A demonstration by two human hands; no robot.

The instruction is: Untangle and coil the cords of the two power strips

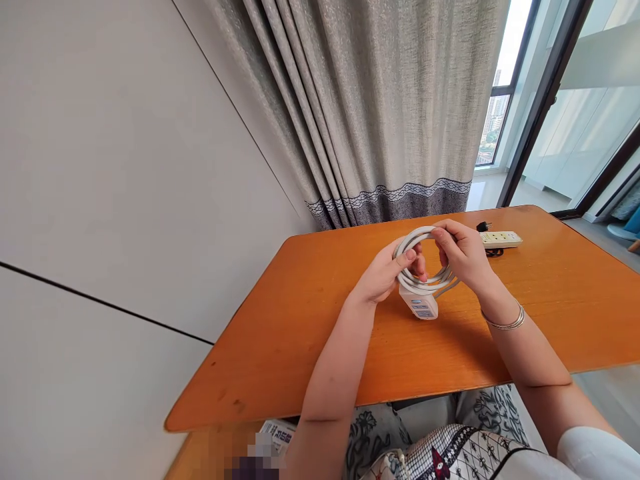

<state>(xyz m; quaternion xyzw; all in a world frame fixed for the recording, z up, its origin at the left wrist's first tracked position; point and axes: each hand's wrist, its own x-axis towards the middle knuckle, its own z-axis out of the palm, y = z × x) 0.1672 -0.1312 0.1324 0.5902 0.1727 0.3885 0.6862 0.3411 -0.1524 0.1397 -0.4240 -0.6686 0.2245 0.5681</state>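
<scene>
Over the middle of an orange wooden table [310, 333], both my hands hold a coiled white cable [424, 281] that belongs to a white power strip [421, 304]. My left hand [387, 270] grips the left side of the coil, fingers curled through the loop. My right hand [463, 253] pinches the coil's upper right side. The power strip hangs under the coil, with its end close to the tabletop. A silver bangle [505, 323] circles my right wrist.
A second white power strip [501, 238] with a black plug [483, 227] lies at the table's far right. A grey curtain [380, 107] hangs behind the table, a white wall [100, 200] is to the left, and glass doors [575, 107] are at right.
</scene>
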